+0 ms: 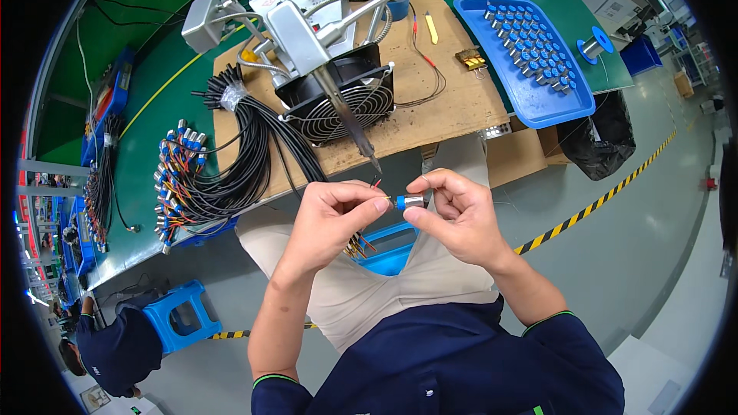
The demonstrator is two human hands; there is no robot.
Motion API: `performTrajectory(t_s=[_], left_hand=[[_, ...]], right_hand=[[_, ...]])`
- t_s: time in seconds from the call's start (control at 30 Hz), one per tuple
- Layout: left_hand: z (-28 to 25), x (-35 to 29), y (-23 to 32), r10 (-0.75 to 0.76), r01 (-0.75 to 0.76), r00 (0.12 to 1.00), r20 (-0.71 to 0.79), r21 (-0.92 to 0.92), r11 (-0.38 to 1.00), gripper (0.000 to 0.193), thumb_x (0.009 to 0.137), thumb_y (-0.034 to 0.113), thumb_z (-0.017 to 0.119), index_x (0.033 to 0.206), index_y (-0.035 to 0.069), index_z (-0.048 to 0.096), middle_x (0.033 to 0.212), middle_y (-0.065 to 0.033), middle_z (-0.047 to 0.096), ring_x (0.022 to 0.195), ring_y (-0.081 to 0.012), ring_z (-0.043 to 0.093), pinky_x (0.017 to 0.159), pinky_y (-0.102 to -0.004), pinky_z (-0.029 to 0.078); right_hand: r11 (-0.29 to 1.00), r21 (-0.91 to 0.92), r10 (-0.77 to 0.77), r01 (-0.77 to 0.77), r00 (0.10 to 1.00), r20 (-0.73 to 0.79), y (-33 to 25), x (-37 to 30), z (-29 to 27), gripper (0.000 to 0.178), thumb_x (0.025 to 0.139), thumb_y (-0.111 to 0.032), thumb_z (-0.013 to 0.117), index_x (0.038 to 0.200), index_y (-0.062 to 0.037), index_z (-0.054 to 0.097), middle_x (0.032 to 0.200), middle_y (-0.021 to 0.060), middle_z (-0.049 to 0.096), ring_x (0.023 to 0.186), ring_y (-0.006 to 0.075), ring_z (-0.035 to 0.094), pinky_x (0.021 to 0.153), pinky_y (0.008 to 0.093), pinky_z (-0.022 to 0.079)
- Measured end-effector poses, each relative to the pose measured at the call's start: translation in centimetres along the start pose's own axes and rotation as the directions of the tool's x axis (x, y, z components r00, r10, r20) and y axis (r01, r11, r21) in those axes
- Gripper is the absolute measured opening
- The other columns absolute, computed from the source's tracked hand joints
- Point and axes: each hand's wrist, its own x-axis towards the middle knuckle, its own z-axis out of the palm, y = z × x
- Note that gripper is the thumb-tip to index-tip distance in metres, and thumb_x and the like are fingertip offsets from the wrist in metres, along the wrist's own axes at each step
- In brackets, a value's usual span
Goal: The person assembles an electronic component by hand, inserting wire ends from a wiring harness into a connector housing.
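My right hand [461, 215] pinches a small silver cylindrical connector [415, 201] with a blue end, between thumb and fingers. At its blue end, my left hand [334, 219] closes thumb and forefinger on thin wires [377, 182], red and black ends showing above the fingers. Whether a wire touches the connector is too small to tell. Just above both hands hangs the tip of a soldering iron [350, 119], clamped in a metal stand. More coloured wire ends [357, 247] show below my left hand, over my lap.
A black fan [342, 104] stands under the iron on a cardboard sheet [461, 104]. Bundled black cables [257, 138] with connectors lie left. A blue tray [526, 111] of connectors and a solder spool [593, 46] are right. A person [119, 350] sits far left.
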Motion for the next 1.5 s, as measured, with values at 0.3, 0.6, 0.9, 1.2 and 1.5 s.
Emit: performTrajectory(t_s=[0.3, 0.6, 0.9, 1.2, 1.5], left_hand=[[0.0, 0.6, 0.2, -0.026, 0.026, 0.999, 0.02, -0.023, 0.999, 0.01, 0.097, 0.001, 0.078, 0.101, -0.006, 0.084, 0.099, -0.0122, 0.08, 0.083, -0.0119, 0.073, 0.081, -0.0259, 0.059], [0.4, 0.7, 0.1, 0.03, -0.03, 0.999, 0.01, -0.052, 0.998, 0.01, 0.095, -0.003, 0.076, 0.101, -0.006, 0.083, 0.101, -0.0149, 0.079, 0.087, -0.0156, 0.074, 0.081, -0.0268, 0.058], [0.7, 0.6, 1.0, 0.032, -0.031, 0.999, 0.004, -0.012, 0.999, 0.013, 0.095, -0.005, 0.071, 0.1, -0.008, 0.083, 0.109, -0.016, 0.08, 0.094, -0.0151, 0.072, 0.089, -0.0299, 0.06], [0.7, 0.6, 1.0, 0.022, -0.023, 0.999, -0.028, -0.036, 0.999, 0.015, 0.092, -0.006, 0.069, 0.098, -0.008, 0.083, 0.108, -0.0148, 0.08, 0.092, -0.0123, 0.069, 0.085, -0.0272, 0.057], [0.8, 0.6, 0.9, 0.047, -0.048, 0.999, -0.022, -0.047, 0.998, 0.015, 0.09, -0.008, 0.069, 0.096, -0.008, 0.083, 0.108, -0.0155, 0.079, 0.092, -0.0133, 0.07, 0.086, -0.0282, 0.058]], right_hand=[[0.97, -0.166, -0.182, 0.176, 0.983, -0.021, 0.3, 0.6, -0.3, 0.031, 0.085, -0.006, 0.088, 0.113, -0.0002, 0.076, 0.11, 0.0017, 0.076, 0.06, 0.002, 0.03, 0.053, 0.0226, 0.029], [0.951, -0.226, -0.219, 0.21, 0.976, -0.016, -0.8, 0.9, -0.4, 0.029, 0.086, -0.003, 0.087, 0.113, -0.0007, 0.078, 0.108, 0.0043, 0.076, 0.061, 0.0015, 0.042, 0.052, 0.0224, 0.032], [0.948, -0.248, -0.211, 0.2, 0.977, -0.02, -1.3, 1.0, -0.2, 0.027, 0.086, -0.004, 0.088, 0.11, -0.0006, 0.078, 0.105, 0.005, 0.077, 0.064, 0.0033, 0.048, 0.052, 0.0235, 0.034], [0.943, -0.247, -0.238, 0.225, 0.971, -0.024, -1.6, 1.1, 0.0, 0.026, 0.085, -0.004, 0.088, 0.109, -0.0003, 0.077, 0.104, 0.0049, 0.076, 0.066, 0.0041, 0.051, 0.052, 0.0244, 0.034], [0.94, -0.249, -0.249, 0.234, 0.968, -0.03, -1.5, 1.1, 0.0, 0.026, 0.085, -0.004, 0.089, 0.108, -0.0003, 0.077, 0.104, 0.0052, 0.077, 0.067, 0.0052, 0.053, 0.053, 0.0248, 0.035]])
